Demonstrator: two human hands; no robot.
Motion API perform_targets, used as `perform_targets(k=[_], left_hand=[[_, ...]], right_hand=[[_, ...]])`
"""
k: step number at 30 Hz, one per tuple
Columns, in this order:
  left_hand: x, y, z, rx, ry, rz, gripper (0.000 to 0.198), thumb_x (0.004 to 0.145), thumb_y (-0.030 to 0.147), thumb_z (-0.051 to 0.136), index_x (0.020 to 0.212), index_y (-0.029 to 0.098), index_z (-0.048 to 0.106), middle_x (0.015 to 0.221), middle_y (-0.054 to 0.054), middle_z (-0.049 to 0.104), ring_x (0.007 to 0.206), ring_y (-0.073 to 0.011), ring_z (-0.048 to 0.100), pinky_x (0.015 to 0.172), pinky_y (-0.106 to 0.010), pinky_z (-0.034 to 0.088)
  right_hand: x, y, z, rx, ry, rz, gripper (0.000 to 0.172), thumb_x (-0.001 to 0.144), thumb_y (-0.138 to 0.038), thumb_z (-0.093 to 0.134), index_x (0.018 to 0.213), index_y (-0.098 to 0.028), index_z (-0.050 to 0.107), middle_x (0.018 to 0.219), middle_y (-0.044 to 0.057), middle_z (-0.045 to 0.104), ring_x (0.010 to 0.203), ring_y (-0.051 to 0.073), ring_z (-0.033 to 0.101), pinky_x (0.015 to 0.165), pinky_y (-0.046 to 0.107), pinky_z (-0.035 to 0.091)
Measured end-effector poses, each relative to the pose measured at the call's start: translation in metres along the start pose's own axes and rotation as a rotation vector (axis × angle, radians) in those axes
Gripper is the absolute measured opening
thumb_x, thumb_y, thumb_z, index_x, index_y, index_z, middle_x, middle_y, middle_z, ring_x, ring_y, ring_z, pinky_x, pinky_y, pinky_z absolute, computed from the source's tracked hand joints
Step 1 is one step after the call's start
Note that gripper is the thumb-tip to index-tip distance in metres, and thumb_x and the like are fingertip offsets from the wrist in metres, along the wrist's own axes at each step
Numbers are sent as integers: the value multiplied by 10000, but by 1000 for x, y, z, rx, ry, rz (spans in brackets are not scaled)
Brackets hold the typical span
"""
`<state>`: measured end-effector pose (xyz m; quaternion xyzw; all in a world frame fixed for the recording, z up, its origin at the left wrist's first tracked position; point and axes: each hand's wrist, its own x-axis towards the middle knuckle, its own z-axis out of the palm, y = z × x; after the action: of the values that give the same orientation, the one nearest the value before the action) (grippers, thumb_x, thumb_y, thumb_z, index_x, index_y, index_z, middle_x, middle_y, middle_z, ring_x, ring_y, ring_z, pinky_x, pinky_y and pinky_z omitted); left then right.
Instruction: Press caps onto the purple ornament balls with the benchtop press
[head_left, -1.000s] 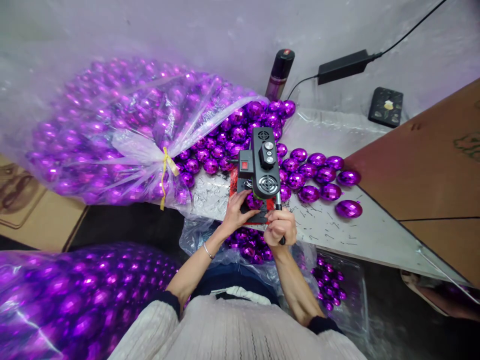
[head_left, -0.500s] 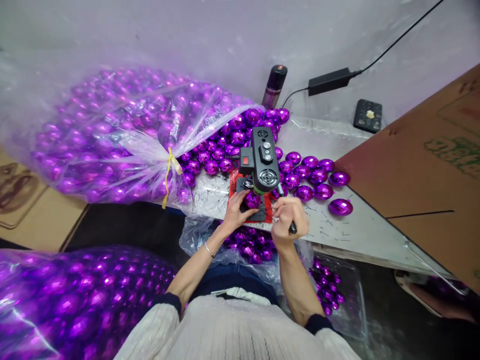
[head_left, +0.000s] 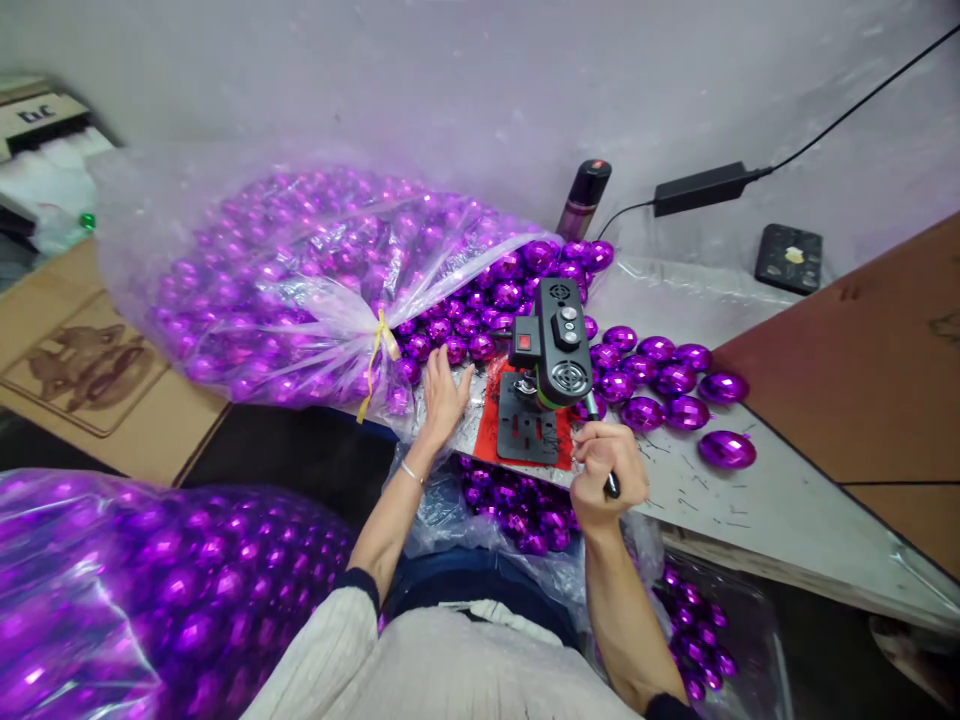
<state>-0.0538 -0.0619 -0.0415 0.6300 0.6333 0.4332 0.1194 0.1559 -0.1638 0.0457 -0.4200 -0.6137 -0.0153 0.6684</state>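
My right hand (head_left: 609,475) is wrapped round the black lever handle (head_left: 613,487) of a small black bench press (head_left: 564,340). Left of the press, my left hand (head_left: 445,395) reaches with outstretched fingers to the edge of a pile of shiny purple faceted baubles (head_left: 506,294). Its fingertips are at the nearest baubles, and I cannot tell whether they touch. Under the press head, the slotted black base plate (head_left: 527,432) lies bare on a red mat (head_left: 489,428). More baubles fill an open plastic bag (head_left: 442,515) at the table's front edge.
A big clear bag of baubles (head_left: 300,250), tied with yellow ribbon (head_left: 373,375), lies left. Loose baubles (head_left: 677,378) sit right of the press, before a cardboard box (head_left: 862,380). Behind stand a spray can (head_left: 584,197) and a power adapter (head_left: 701,189). Another full bag (head_left: 225,590) is lower left.
My left hand has moved left from the base plate to the bauble pile. The bauble it held under the press head is gone from there. My right hand stays on the lever; the view has shifted.
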Motion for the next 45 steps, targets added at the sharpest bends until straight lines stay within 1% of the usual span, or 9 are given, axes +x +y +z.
perform_targets(k=[3,6,10,14,19,22,25,33,45], left_hand=[[39,5,0,119,-148,80,482,1011,199,490,1481,135,577,1605,-257,523,1535,-412,447,1257,-653,335],[51,8,2,216,-263,127,523,946,51,415,1420,107,627,1551,-277,577,1496,-425,493,1234,-690,339],[59,6,3,261,-276,95,539,939,26,374,1410,102,625,1531,-297,575,1467,-445,505,1171,-690,399],[64,3,-11,254,-300,64,423,918,134,571,1331,120,660,1388,-269,638,1364,-450,560,1135,-628,444],[25,6,-29,-270,-314,-159,559,817,400,829,1299,187,642,1237,-156,725,1162,-332,705,1068,-495,545],[-13,14,-21,-743,-368,-445,631,825,567,812,1305,203,625,1095,-100,780,991,-255,769,975,-427,598],[-40,23,-5,-932,-388,-565,729,819,589,819,1414,230,598,1180,-100,793,1049,-251,782,1006,-420,601],[-52,36,22,-718,-390,-271,671,867,517,830,1421,198,628,1348,-115,757,1235,-269,732,1139,-427,552],[-58,37,26,-272,-402,97,670,834,446,894,1410,199,658,1344,-138,761,1266,-316,718,1121,-479,554]], right_hand=[[0,1,-1,-14,-9,0,299,984,-147,531,701,-230,581,642,-22,608,652,159,639,621,318,457],[-2,2,-2,-33,-16,-13,306,982,-157,525,691,-234,579,630,-17,602,654,171,643,620,329,468],[-2,3,-2,-47,-26,-21,304,981,-142,517,697,-234,576,666,-9,634,654,165,639,617,328,473],[-2,3,-3,-35,-43,-33,277,984,-146,528,725,-229,578,703,-9,652,680,154,644,631,316,476],[-5,5,-4,-36,-53,-32,262,991,-166,528,742,-229,579,733,-1,665,680,154,633,627,319,467],[-5,5,-3,-35,-46,-20,267,998,-180,529,740,-232,572,722,-5,656,683,156,633,636,320,470],[-3,3,-3,-40,-49,-32,274,1006,-185,522,740,-232,569,724,-5,659,684,153,639,632,315,469],[2,-1,-3,-28,-61,-51,247,1003,-149,519,777,-229,576,736,-8,658,688,144,659,629,296,490],[0,1,-5,-48,-83,-73,241,1000,-145,506,788,-232,581,740,-4,661,683,147,659,616,297,507]])
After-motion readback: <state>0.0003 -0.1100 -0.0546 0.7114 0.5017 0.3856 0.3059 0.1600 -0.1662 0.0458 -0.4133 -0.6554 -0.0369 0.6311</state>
